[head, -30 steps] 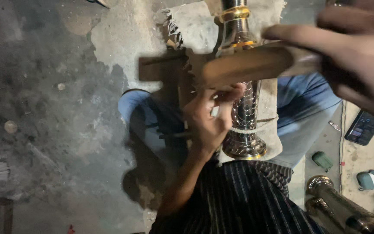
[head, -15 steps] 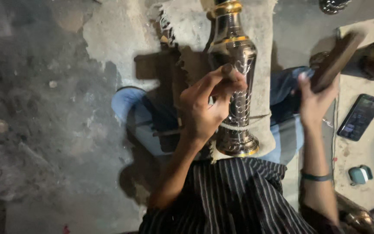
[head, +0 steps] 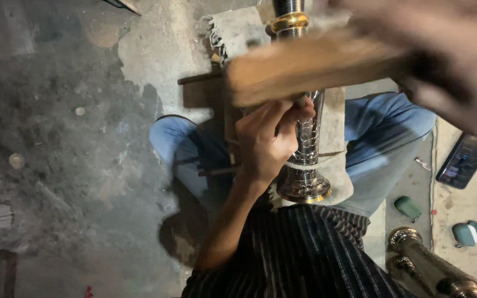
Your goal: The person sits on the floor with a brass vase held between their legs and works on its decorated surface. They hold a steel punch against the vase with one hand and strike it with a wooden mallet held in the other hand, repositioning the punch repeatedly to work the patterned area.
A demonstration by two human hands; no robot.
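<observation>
The left hand (head: 266, 140) pinches a thin tool against the engraved metal vase (head: 305, 138) lying across the lap; the blurred right hand (head: 443, 60) clamps a wooden mallet (head: 310, 69) above it, hiding the vase's neck. A phone (head: 464, 161) lies on the floor.

right hand (head: 448, 60) back over vase (head: 305, 138) — wooden block (head: 310, 69) lowered

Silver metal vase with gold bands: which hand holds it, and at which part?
The left hand grips the silver metal vase with gold bands at its narrow middle. The blurred right hand holds a wooden block by one end.
</observation>
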